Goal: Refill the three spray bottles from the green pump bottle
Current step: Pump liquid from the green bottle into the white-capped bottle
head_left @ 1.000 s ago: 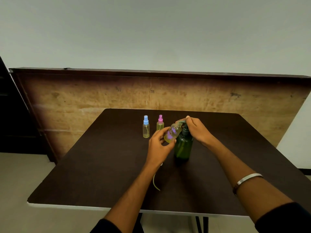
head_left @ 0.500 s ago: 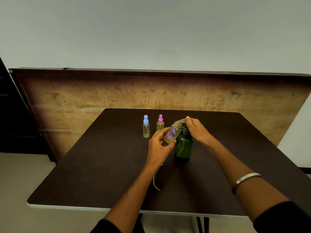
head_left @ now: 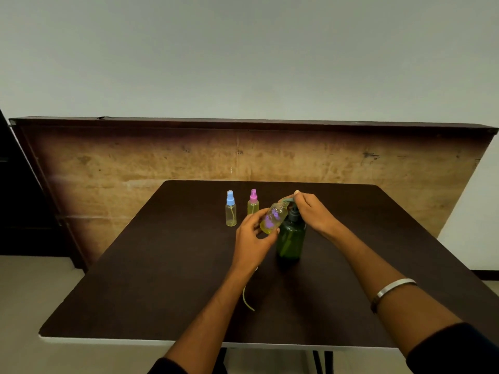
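Observation:
The green pump bottle stands upright near the middle of the dark table. My right hand rests on top of its pump head, fingers curled over the nozzle. My left hand grips a small clear spray bottle without its cap, tilted, its open neck up against the pump nozzle; yellow liquid sits in its lower part. Two capped spray bottles stand upright behind: the blue-capped bottle and the pink-capped bottle, both holding yellowish liquid.
A thin pale dip tube lies on the table just right of my left forearm; its spray cap is mostly hidden under my wrist. A wooden board leans against the wall behind the table. The table's near edge is white.
Hardly anything has moved; both hands stay at the pump head with the tilted bottle held at the nozzle.

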